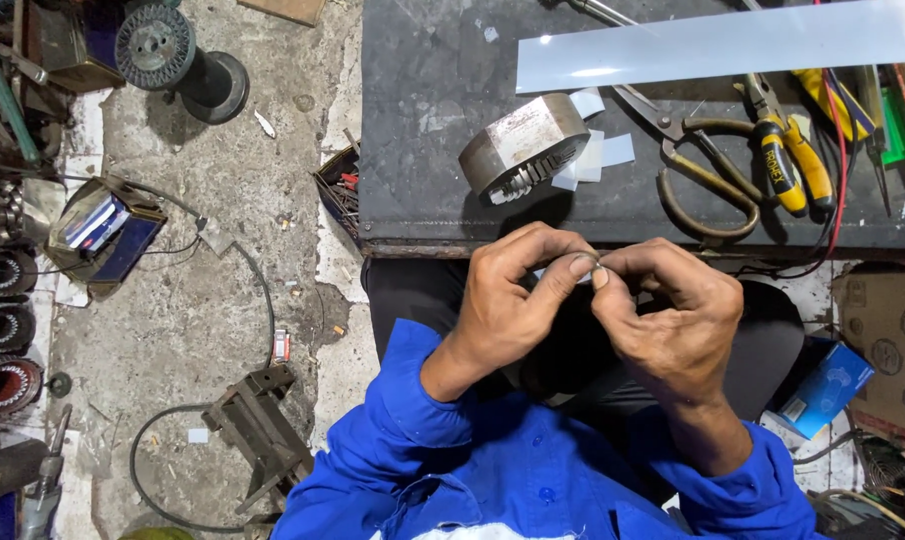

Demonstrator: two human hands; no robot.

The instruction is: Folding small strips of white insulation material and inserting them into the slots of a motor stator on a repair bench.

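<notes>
My left hand [513, 295] and my right hand [668, 315] meet in front of my chest, just below the near edge of a dark worktable [423, 150]. Their fingertips pinch together on a small, pale piece [595, 270]; it is too small to tell what kind. Both sleeves are blue. On the table beyond my hands lies a grey metal motor stator [523, 145] on its side, with small pale paper slips [603, 155] beside it.
Large scissors [693, 150], yellow-handled pliers [788, 150] and a long pale strip [723, 42] lie on the table's right. On the concrete floor at left are a wire spool [158, 45], several stators [3, 330], a metal bracket [258, 430] and cables. A blue box [823, 390] sits at right.
</notes>
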